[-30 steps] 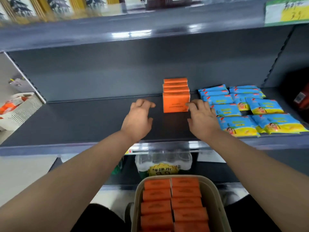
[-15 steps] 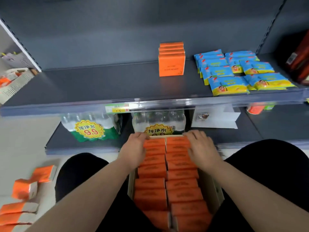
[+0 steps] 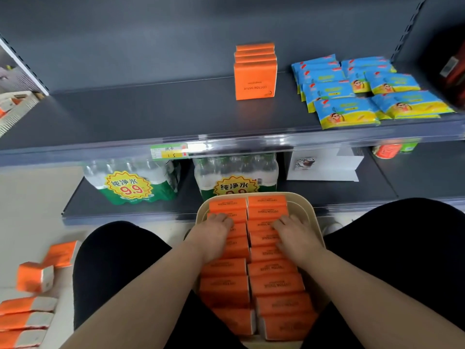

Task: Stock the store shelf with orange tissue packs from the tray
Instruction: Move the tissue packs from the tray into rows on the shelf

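Your tray (image 3: 313,210) sits low in the centre of the frame between your knees, packed with orange tissue packs (image 3: 274,285) in two columns, each pack's long axis running left to right across the frame. Your left hand (image 3: 214,233) lies on the left column and your right hand (image 3: 294,235) on the right column, fingers curled down onto the packs; whether they grip any, you cannot tell. On the shelf (image 3: 151,114) in the upper centre stands a row of upright packs (image 3: 255,79), broad faces toward you. Blue wipe packets (image 3: 352,91) lie just right of them. Bottled water bundles (image 3: 130,182) fill the lower shelf just beyond the tray. Loose orange packs (image 3: 32,306) lie on the floor at lower left.
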Demonstrator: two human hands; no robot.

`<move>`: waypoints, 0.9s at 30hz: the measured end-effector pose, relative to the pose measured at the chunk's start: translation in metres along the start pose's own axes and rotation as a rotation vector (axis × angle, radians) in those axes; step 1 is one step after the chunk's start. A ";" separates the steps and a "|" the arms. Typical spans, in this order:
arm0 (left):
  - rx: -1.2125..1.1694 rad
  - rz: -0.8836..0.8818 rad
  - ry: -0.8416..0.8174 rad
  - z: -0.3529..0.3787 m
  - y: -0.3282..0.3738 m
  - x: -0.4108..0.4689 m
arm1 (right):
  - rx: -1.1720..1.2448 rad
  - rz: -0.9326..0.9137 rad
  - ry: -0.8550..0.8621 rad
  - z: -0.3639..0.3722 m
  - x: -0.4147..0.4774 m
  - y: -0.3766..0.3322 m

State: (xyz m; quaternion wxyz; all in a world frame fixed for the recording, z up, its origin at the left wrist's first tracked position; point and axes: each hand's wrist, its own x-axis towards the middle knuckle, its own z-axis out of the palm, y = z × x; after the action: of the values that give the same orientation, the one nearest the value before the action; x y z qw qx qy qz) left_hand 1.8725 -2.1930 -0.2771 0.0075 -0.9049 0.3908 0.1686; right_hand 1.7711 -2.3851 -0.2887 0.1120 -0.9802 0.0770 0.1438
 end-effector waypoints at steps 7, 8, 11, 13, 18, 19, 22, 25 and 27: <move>-0.045 -0.048 0.023 -0.004 -0.002 -0.003 | -0.051 0.019 -0.043 0.001 0.003 -0.007; -0.051 -0.057 0.025 -0.004 -0.002 -0.004 | -0.053 0.022 -0.046 0.000 0.002 -0.008; -0.062 -0.077 0.026 -0.006 -0.003 -0.006 | -0.070 0.031 -0.038 -0.004 0.000 -0.010; -0.058 -0.090 0.023 -0.008 -0.004 -0.006 | -0.112 0.018 0.016 -0.010 -0.003 -0.010; -0.047 -0.107 0.004 -0.009 -0.007 -0.006 | -0.156 0.005 0.220 -0.029 -0.015 -0.011; -0.040 -0.105 -0.004 -0.008 -0.007 -0.005 | -0.151 0.020 0.258 -0.032 -0.016 -0.009; -0.015 -0.100 -0.032 -0.005 -0.005 -0.003 | -0.092 0.081 0.337 -0.036 -0.015 -0.004; 0.028 -0.088 -0.073 -0.001 -0.005 -0.001 | -0.046 0.114 0.290 -0.031 -0.010 -0.002; 0.069 -0.071 -0.112 0.002 -0.005 0.001 | -0.011 0.116 0.248 -0.023 -0.006 -0.002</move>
State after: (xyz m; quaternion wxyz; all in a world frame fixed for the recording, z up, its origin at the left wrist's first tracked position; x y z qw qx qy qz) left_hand 1.8757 -2.1896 -0.2799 0.0663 -0.9064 0.3631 0.2053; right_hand 1.7716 -2.3877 -0.2646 0.0876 -0.9850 0.1460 0.0280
